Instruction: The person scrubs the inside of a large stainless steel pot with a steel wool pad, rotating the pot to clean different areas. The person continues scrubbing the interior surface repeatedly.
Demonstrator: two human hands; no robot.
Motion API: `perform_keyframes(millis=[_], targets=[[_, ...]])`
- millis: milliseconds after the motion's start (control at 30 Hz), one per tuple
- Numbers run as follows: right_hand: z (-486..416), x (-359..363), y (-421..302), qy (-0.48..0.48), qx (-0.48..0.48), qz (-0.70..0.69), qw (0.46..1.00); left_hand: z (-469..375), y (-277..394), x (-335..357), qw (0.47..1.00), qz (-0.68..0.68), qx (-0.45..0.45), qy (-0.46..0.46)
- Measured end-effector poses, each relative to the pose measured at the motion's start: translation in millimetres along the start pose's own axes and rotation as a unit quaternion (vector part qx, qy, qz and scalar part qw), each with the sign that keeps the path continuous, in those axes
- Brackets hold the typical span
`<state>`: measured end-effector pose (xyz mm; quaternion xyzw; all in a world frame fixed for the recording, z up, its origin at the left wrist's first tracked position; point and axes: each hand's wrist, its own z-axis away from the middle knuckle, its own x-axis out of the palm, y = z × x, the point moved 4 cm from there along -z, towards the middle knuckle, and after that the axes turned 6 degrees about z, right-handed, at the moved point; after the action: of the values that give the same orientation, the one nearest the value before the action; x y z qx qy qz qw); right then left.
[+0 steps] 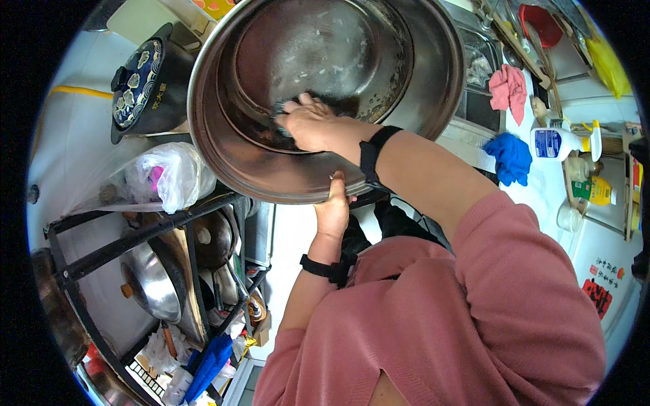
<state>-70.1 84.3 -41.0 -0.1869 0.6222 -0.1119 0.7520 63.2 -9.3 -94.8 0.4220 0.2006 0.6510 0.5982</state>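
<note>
A large metal basin (431, 66), its rim round and pale, fills the upper middle of the view, with a smaller round metal pan or lid (391, 45) lying against its inside. White specks and a cloudy film spread over the smaller piece's centre. My left hand (335, 205) grips the basin's near rim, thumb on the upper side. Inside, my right hand (307, 122) presses a scouring pad (282, 119) on the lower left of the smaller piece; the pad is mostly hidden under the fingers.
At the left, a lidded black pot (172, 91) stands above a black metal rack (127, 243) holding pans and bags. To the right are a sink (480, 96), a pink cloth (509, 91), a blue cloth (510, 157) and a spray bottle (551, 143) on the counter.
</note>
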Motion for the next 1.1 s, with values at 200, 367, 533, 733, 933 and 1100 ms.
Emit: perform_keyframes(millis=[200, 367, 533, 733, 933, 1100], targets=[[-21.7, -18.7, -6.8, 0.162, 0.034, -0.080, 0.983, 0.1, 7.1, -1.3, 0.998, -0.067, 0.003, -0.011], [-20.0, 9.9, 5.3, -0.006, 0.069, -0.017, 0.997, 2.1, 4.5, 1.1, 0.999, -0.034, -0.005, 0.006], [-27.3, 15.3, 12.2, 0.008, 0.123, -0.032, 0.992, -2.1, 6.7, -6.5, 0.999, -0.034, -0.008, -0.003], [-29.1, 18.8, 7.2, -0.048, 0.096, 0.036, 0.994, 0.5, 3.7, -5.4, 0.999, -0.043, -0.002, 0.006], [-10.7, -9.9, 2.6, 0.254, 0.125, -0.080, 0.956, -0.7, 2.7, -5.5, 0.999, -0.035, 0.010, -0.005], [-5.0, 1.8, -2.0, -0.035, 0.000, 0.109, 0.993, 1.3, 2.4, -0.7, 1.000, -0.026, 0.018, 0.003]])
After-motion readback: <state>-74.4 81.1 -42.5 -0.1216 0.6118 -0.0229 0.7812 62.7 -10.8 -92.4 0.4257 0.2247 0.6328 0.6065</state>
